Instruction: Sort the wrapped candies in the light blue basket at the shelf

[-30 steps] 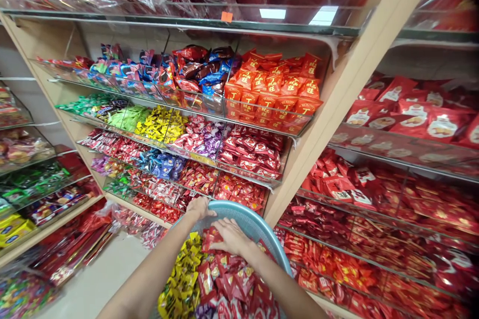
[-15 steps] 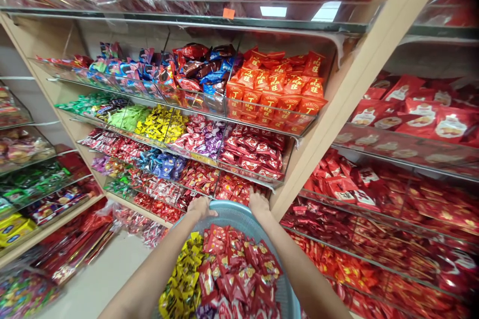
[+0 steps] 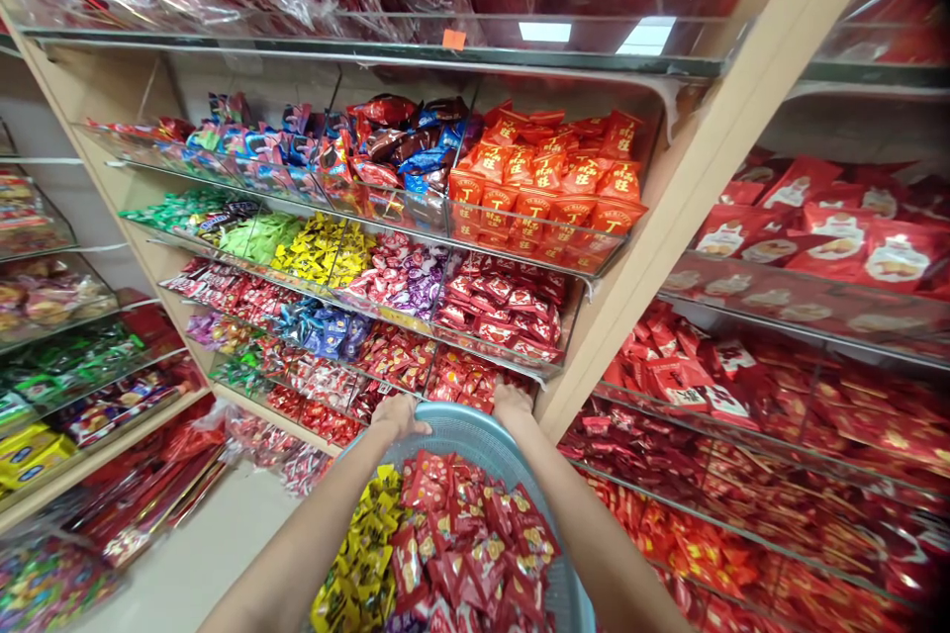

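A blue-grey plastic basket (image 3: 464,420) full of wrapped sweets is low in the middle. Yellow packets (image 3: 363,554) lie in its left part, red packets (image 3: 475,534) in the middle and right. My left hand (image 3: 399,415) grips the far rim on the left, its thumb over the edge. At the far rim on the right is my right hand (image 3: 512,400), its fingertips close to red packets (image 3: 464,376) in the lowest bin; it appears to be closed on the rim.
Clear-fronted shelves (image 3: 386,208) of sweets stand ahead, with a wooden upright (image 3: 668,178) on the right and more red packets (image 3: 749,237) beyond it. Bagged goods (image 3: 155,485) lie on the floor (image 3: 200,554) at the left.
The shelves sit slightly lower in the view. The basket and both hands have hardly moved, and both hands stay at the far rim.
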`<state>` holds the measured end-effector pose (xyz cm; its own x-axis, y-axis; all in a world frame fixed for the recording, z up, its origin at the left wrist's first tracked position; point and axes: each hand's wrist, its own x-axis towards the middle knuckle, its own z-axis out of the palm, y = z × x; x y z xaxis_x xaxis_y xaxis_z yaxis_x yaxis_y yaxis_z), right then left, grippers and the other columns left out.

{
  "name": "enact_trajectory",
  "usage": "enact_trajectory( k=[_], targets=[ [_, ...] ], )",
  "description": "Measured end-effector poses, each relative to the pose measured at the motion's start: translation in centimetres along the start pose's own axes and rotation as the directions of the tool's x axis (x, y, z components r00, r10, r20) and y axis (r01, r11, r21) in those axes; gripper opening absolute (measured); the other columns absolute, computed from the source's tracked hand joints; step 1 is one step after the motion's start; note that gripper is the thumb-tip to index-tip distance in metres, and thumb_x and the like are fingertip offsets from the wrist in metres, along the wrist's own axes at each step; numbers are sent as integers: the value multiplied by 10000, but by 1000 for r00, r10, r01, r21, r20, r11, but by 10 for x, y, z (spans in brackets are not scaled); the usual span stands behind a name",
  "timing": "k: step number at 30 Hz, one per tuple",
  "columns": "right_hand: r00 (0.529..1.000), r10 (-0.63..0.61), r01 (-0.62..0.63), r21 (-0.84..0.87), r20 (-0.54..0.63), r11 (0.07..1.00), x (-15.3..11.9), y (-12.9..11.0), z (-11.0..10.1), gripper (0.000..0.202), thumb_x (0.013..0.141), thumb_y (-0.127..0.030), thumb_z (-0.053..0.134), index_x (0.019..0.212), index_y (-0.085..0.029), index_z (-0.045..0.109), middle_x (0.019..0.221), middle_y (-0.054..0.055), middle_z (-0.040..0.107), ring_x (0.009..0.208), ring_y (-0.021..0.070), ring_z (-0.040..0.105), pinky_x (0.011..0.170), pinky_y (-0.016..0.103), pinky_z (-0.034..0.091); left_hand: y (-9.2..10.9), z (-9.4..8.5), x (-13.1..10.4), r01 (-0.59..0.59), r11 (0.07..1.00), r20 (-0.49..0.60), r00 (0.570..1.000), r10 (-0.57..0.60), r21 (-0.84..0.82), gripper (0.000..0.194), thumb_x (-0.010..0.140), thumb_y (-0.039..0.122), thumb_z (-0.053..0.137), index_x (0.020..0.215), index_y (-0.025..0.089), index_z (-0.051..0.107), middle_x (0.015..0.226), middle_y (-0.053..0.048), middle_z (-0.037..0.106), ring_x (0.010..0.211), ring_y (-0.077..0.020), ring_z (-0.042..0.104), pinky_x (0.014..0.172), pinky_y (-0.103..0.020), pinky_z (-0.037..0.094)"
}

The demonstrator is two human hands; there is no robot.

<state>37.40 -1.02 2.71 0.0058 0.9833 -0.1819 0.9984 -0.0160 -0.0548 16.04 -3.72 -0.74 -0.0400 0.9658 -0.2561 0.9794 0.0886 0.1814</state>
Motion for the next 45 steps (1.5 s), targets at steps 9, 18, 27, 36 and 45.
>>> enact_trajectory(
  k=[9,18,27,36,45],
  targets=[
    [1000,-5,6,37,-29,999,-17,0,-15,529,696,-112,532,1208,-112,400,1041,166,588,1026,266,517,770,326,407,0,-3,2,-10,1000,20,1000,9,15,562,516,617,613,866,179,577,928,-77,602,879,-251,560,751,-341,444],
    [953,-262,272,52,-149,961,-59,-1,-24,559,724,-229,553,1242,-211,343,1197,108,489,1091,227,431,836,312,365,1,-2,2,-48,999,21,999,47,11,533,535,613,609,845,180,592,940,-81,605,876,-245,564,745,-326,440],
    [747,-661,664,132,-69,736,-73,-18,25,544,697,-219,587,1208,-218,398,1174,68,505,1061,223,442,885,342,353,-2,8,4,-42,999,-4,999,42,12,476,543,581,606,845,213,605,874,-53,618,840,-235,576,716,-314,444],
    [690,-712,723,176,-133,668,-64,-38,64,538,697,-289,614,1192,-227,412,1087,57,539,980,243,466,806,362,390,-2,10,2,-6,1000,-46,999,6,17,461,552,532,598,849,179,592,891,-78,615,851,-253,576,725,-335,456],
    [797,-294,495,291,-527,819,-29,-14,31,210,819,-211,397,962,-205,551,944,56,561,920,199,470,806,315,358,-2,7,-2,22,1000,-22,1000,-22,-19,538,514,612,623,825,176,577,866,-55,615,827,-227,574,720,-314,448]
  ],
)
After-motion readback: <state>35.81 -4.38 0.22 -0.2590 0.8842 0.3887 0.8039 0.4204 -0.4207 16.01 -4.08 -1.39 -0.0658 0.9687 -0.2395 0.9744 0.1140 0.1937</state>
